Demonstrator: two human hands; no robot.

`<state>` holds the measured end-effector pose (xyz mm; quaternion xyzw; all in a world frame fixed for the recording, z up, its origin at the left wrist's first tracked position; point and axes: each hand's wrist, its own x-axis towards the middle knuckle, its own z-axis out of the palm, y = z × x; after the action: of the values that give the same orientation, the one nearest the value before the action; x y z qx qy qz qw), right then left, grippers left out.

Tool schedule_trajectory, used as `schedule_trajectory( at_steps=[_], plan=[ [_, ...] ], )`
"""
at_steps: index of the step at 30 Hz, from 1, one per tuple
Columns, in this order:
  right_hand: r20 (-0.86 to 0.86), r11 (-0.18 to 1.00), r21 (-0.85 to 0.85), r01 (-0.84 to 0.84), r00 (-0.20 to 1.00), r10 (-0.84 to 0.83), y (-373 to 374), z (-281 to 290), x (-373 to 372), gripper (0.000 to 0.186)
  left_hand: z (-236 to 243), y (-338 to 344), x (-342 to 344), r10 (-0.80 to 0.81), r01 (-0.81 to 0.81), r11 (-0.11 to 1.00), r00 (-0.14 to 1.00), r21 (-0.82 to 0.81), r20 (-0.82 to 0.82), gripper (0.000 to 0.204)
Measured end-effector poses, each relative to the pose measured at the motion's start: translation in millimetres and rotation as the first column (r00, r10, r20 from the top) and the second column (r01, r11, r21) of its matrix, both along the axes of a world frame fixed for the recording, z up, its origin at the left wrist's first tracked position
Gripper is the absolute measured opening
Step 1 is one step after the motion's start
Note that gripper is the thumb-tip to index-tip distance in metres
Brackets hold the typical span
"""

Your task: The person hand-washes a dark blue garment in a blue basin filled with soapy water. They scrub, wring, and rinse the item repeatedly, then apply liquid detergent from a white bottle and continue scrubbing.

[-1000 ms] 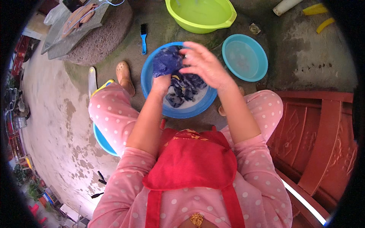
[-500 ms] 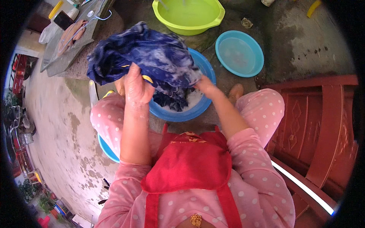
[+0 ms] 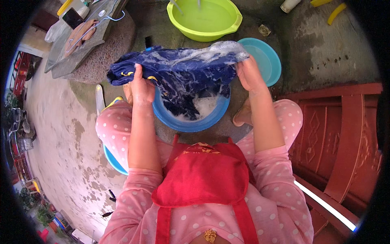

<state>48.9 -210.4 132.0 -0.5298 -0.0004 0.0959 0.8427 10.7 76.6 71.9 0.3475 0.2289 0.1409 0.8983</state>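
Observation:
A wet dark blue garment point(image 3: 183, 71) with yellow marks and streaks of white suds is stretched between my hands. My left hand point(image 3: 143, 88) grips its left part, thumb up against the cloth. At the right end, my right hand point(image 3: 249, 74) holds the sudsy edge, fingers mostly behind the fabric. The lower folds hang into a blue basin point(image 3: 191, 125) between my feet, where white foam point(image 3: 205, 106) shows. What kind of garment it is, I cannot tell.
Beyond stands a lime-green basin point(image 3: 203, 35) of water; a light blue basin point(image 3: 268, 61) sits right. A stone slab point(image 3: 61, 67) at left bears a hanger, cloth and phone. Red wooden panelling point(image 3: 345, 134) is close on my right. Part of another blue basin point(image 3: 114, 159) shows by my left leg.
My right hand has moved right and up, pulling the garment out wide. The bunched cloth is now stretched sideways and partly covers the light blue basin. My left hand keeps its grip.

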Motion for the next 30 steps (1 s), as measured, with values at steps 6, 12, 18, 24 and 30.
schedule_trajectory(
  at_steps=[6, 12, 18, 24, 30],
  plan=[
    [-0.032, 0.953, -0.286, -0.102, 0.995, 0.097, 23, 16, 9, 0.03, -37, 0, -3, -0.291, 0.639, 0.368, 0.769, 0.676, -0.569, 0.064],
    [-0.054, 0.698, -0.567, -0.437, 0.865, 0.498, 28, -47, -2, 0.053, -16, -70, -23, -0.497, 0.17, -0.185, 0.834, 0.968, -0.241, 0.087],
    [-0.034, 0.765, -0.392, -0.511, 0.839, 0.543, 33, -32, -10, 0.058, -13, -73, -23, -0.553, 0.583, 0.64, 0.802, 0.501, -0.228, 0.03],
    [-0.104, 0.239, -0.926, -0.292, 0.807, 0.581, -16, -135, -12, 0.075, 21, -67, -26, -0.505, 0.497, 0.863, 0.855, 0.088, 0.122, 0.015],
    [-0.21, 0.758, -0.532, -0.377, 0.926, 0.313, 1, -117, -6, 0.014, 15, -30, -17, -0.313, 0.331, 0.94, 0.931, -0.077, 0.189, 0.015]
  ],
)
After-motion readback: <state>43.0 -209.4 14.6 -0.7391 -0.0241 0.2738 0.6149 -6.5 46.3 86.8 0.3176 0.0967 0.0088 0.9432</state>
